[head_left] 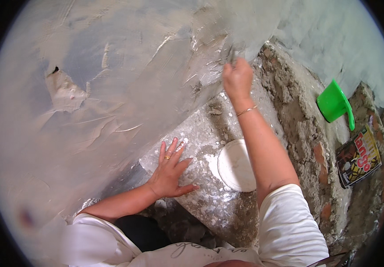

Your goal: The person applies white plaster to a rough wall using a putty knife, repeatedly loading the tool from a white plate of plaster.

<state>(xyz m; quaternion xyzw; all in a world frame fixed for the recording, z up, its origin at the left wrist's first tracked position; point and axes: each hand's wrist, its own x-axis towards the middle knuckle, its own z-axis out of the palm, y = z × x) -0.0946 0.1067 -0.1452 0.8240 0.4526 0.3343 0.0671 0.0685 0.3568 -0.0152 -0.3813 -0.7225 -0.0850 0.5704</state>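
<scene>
My right hand (238, 79) is closed round the handle of a tool, probably a trowel (232, 54), held against the wet grey plaster on the wall (156, 49). The blade is smeared by motion, so its exact shape is unclear. My left hand (169, 172) rests with fingers spread on a white-spattered step (196, 129), a ring on one finger. Between my two arms sits a round white tub or lid (238, 171), partly hidden by my right forearm.
Rough stair steps (290, 102) with exposed brick and crumbled mortar climb to the right. A green plastic mug (331, 103) stands on one of them. Near it lies a dark, colourful printed packet (358, 156). A bare patch (66, 91) shows in the plaster at left.
</scene>
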